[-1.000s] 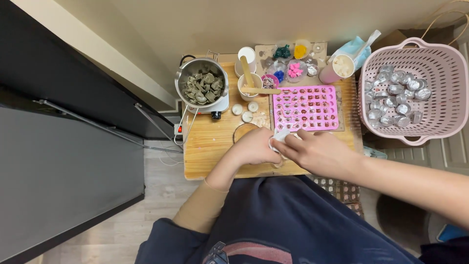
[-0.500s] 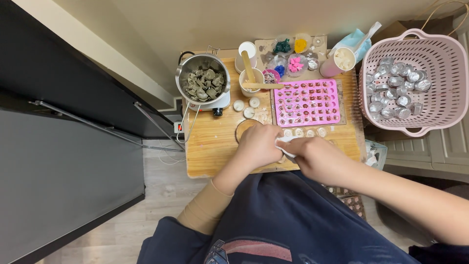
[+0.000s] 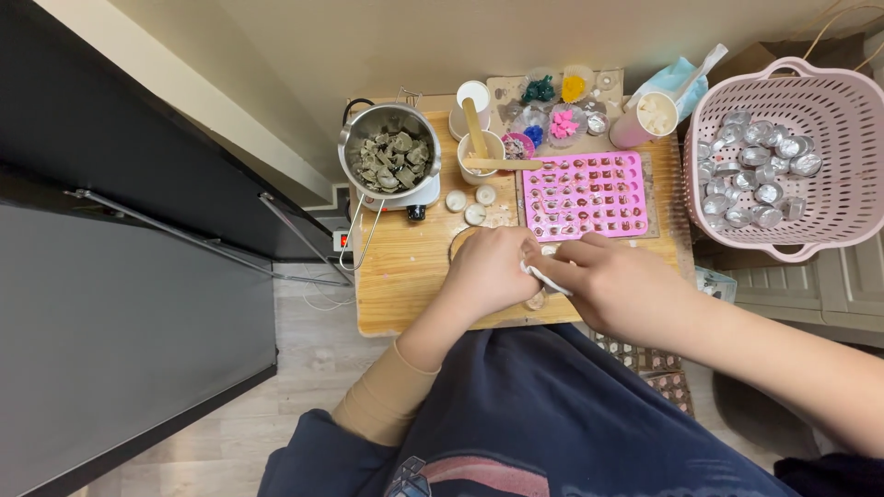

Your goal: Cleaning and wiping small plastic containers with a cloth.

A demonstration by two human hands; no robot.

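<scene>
On the wooden worktop (image 3: 405, 276), past a pot of grey wax chunks (image 3: 390, 158), a small white piece (image 3: 545, 278) is pinched between the closed fingers of the left hand (image 3: 488, 271) and right hand (image 3: 619, 285), just below the largely filled pink mould (image 3: 584, 195), with foil cups waiting in the pink basket (image 3: 833, 101).

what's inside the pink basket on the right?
The pink basket holds a pile of small silver metal cups, clustered toward its left side. Anything beneath the pile is covered.
</scene>
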